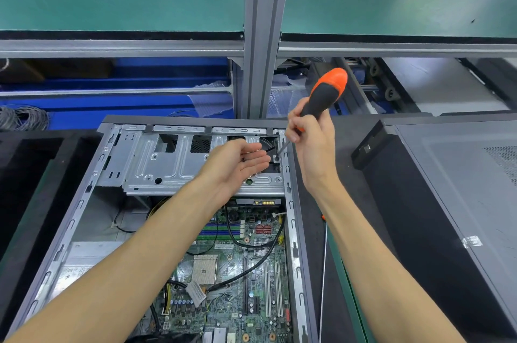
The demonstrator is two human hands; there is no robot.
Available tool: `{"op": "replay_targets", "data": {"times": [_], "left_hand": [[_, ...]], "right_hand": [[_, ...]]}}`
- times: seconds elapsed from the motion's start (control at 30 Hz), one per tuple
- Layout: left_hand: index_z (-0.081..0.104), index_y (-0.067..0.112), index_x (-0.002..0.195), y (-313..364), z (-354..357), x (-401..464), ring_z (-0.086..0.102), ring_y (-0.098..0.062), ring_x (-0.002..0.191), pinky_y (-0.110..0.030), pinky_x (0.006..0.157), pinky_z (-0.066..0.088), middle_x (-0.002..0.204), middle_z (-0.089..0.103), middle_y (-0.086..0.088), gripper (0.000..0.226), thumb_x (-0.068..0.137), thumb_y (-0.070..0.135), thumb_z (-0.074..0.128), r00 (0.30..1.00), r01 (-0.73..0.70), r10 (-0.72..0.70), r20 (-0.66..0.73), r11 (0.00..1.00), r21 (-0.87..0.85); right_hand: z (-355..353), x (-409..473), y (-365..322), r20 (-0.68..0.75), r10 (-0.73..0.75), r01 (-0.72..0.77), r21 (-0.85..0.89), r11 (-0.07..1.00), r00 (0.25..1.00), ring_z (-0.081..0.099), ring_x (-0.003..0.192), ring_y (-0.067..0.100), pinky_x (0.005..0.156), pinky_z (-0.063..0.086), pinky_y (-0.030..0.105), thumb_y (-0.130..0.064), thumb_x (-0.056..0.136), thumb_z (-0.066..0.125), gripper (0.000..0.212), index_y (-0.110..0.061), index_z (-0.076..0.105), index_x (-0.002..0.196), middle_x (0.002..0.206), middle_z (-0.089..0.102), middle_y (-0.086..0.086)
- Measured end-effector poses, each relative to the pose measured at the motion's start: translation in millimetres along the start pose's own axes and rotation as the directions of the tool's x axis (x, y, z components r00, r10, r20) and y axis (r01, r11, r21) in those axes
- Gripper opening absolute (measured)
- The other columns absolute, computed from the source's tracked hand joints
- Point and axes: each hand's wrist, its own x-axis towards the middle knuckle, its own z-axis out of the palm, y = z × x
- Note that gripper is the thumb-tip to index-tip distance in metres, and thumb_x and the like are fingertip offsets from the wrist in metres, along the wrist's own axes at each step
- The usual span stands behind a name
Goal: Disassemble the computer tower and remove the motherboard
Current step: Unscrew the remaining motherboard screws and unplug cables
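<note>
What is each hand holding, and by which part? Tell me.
The right hand grips the screwdriver low on its black-and-orange handle, near the shaft. The left hand lies open, palm up, holding nothing.

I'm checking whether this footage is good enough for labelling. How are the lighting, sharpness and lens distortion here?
Head view: bright, even light, soft shadows; motherboard and screwdriver both sharp, no motion blur; mild glare on the metal drive cage; wide-angle bending bows the bench rails and stretches both forearms near the bottom edge.
</note>
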Motion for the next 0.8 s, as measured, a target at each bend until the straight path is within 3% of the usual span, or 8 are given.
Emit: {"op": "replay_targets", "data": {"times": [0.27, 0.43, 0.8], "left_hand": [[0.062, -0.009, 0.104, -0.1, -2.1, 0.1, 0.075, -0.03, 0.083, -0.034, 0.07, 0.062, 0.099, 0.069, -0.024, 0.02, 0.095, 0.0, 0.046, 1.0, 0.0, 0.001, 0.01, 1.0, -0.01], [0.062, -0.009, 0.103, -0.3, -1.5, 0.5, 0.074, -0.03, 0.084, -0.034, 0.071, 0.062, 0.099, 0.069, -0.025, 0.021, 0.096, 0.001, 0.045, 1.0, -0.003, 0.003, 0.007, 1.0, -0.006], [0.063, -0.01, 0.102, -0.4, -2.7, 2.3, 0.075, -0.031, 0.083, -0.034, 0.068, 0.062, 0.097, 0.07, -0.025, 0.02, 0.095, -0.001, 0.046, 1.0, -0.011, 0.011, 0.004, 1.0, -0.019]], "right_hand": [[-1.4, 4.3, -3.5, 0.051, -0.055, 0.055, 0.0, 0.999, 0.997, 0.033, 0.058, 0.013, 0.058, 0.031, 0.023, -0.001, 0.083, 0.046, 0.013, -0.014, 0.049, 0.084, 0.071, 0.045, -0.004], [-0.6, -0.2, 5.3, 0.033, 0.017, -0.016, -0.032, 0.999, 0.999, 0.033, 0.059, 0.011, 0.057, 0.032, 0.022, 0.0, 0.083, 0.045, 0.013, -0.012, 0.049, 0.085, 0.072, 0.044, -0.002], [0.2, 1.2, 0.5, 0.029, -0.005, 0.006, -0.044, 0.999, 1.0, 0.033, 0.058, 0.013, 0.058, 0.03, 0.023, 0.0, 0.083, 0.044, 0.015, -0.013, 0.05, 0.086, 0.072, 0.045, -0.003]]}}
